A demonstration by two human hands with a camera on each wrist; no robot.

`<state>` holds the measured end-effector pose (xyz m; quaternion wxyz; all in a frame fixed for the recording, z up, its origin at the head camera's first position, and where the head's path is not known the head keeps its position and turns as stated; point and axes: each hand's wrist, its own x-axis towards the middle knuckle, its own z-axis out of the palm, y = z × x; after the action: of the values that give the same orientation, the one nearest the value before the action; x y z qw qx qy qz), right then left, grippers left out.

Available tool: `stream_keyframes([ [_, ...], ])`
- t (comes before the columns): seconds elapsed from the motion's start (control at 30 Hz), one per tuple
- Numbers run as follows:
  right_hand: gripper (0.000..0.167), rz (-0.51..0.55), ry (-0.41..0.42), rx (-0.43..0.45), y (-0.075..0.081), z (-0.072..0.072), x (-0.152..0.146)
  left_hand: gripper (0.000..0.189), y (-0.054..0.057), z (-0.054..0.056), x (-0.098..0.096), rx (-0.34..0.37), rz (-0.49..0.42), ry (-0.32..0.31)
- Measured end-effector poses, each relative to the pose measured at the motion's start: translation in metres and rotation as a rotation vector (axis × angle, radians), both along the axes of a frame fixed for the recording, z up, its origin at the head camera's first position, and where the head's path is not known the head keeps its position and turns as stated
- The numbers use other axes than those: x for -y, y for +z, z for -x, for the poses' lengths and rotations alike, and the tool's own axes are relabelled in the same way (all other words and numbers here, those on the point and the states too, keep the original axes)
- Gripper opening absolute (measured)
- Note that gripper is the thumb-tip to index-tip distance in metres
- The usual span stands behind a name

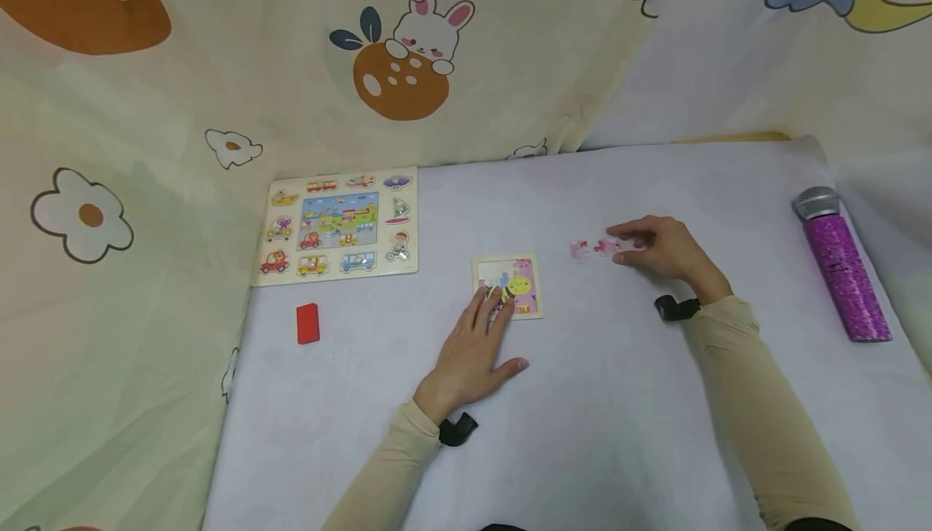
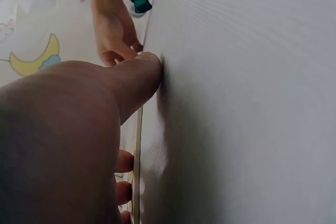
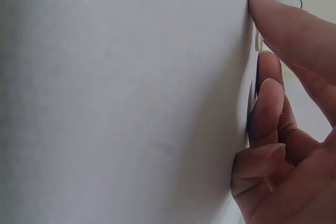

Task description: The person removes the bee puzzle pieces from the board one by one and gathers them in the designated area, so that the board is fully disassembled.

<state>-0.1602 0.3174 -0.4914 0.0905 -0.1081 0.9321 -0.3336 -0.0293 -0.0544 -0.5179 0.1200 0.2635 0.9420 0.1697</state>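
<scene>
Puzzle board [image 1: 540,292], one: left grip [image 1: 469,357] released atop; pink pieces [image 1: 578,252], two-plus: right grip [image 1: 662,249] at them, hold unclear.

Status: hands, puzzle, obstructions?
Left hand rests on small puzzle board, partly covering it. Right hand at loose pink pieces, grip unclear. Nothing seen between pieces and board.

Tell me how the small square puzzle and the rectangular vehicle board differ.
The small square pale-framed puzzle is much smaller than the rectangular cream vehicle board. The left hand touches the puzzle; neither hand touches the board. The puzzle pictures a yellow figure, the board vehicles. Both lie on the white cloth.
</scene>
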Motion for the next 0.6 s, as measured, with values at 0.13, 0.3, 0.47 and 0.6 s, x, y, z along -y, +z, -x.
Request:
stream_keyframes([
  [0.13, 0.035, 0.004, -0.007, -0.004, -0.001, 0.000, -0.001, 0.094, 0.000, 0.001, 0.000, -0.003, 0.002, -0.001],
  [0.3, 0.033, -0.001, -0.010, 0.007, -0.001, 0.000, -0.001, 0.094, 0.000, 0.001, 0.000, -0.004, 0.010, 0.000],
  [0.47, 0.038, 0.008, -0.017, 0.017, 0.003, -0.001, 0.001, 0.094, 0.000, 0.001, 0.000, -0.008, 0.010, 0.001],
  [0.6, 0.038, 0.060, -0.006, -0.026, 0.008, -0.005, 0.013, 0.095, 0.000, 0.000, -0.001, 0.003, 0.012, 0.004],
])
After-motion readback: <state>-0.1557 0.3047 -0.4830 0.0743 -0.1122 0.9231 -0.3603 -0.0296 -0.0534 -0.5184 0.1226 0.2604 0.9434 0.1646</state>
